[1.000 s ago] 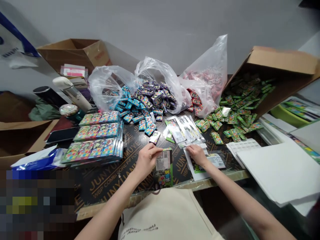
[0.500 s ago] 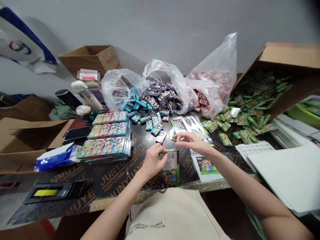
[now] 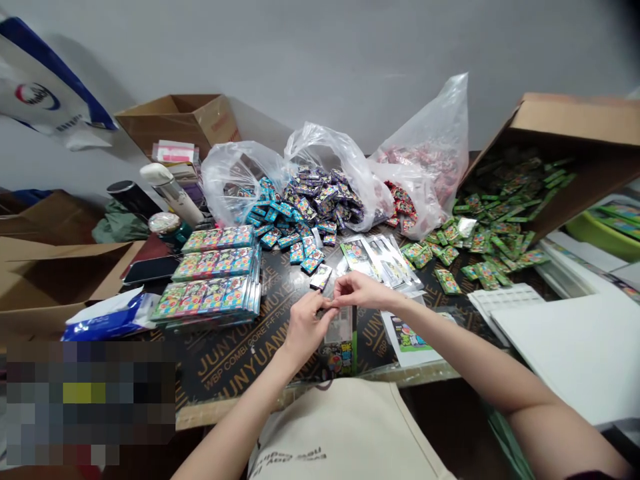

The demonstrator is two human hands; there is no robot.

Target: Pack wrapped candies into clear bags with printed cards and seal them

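A black-and-green printed pouch (image 3: 345, 347) with a pale panel lies at the table's front edge, below my hands. My left hand (image 3: 306, 325) pinches its top edge between thumb and fingers. Pressed up against that hand, my right hand (image 3: 363, 291) is closed in a pinch at the pouch's top; whatever its fingertips hold is hidden. Just beyond them lies a small packet with a white face (image 3: 320, 277). Flat silver-backed pouches (image 3: 383, 260) are fanned out behind my right hand, and another green-and-black pouch (image 3: 413, 337) rests under my right forearm.
Plastic bags spill blue packets (image 3: 280, 217), purple packets (image 3: 327, 193) and red packets (image 3: 400, 200) at the back. A tipped carton (image 3: 575, 123) spills green packets (image 3: 485, 240) at right. Stacked filled packs (image 3: 215, 267), bottles (image 3: 173, 193) and a phone (image 3: 153, 269) stand left.
My right hand has moved left and down to meet my left hand at the pouch's top edge. A small green-edged packet seen at its fingertips is now out of sight.
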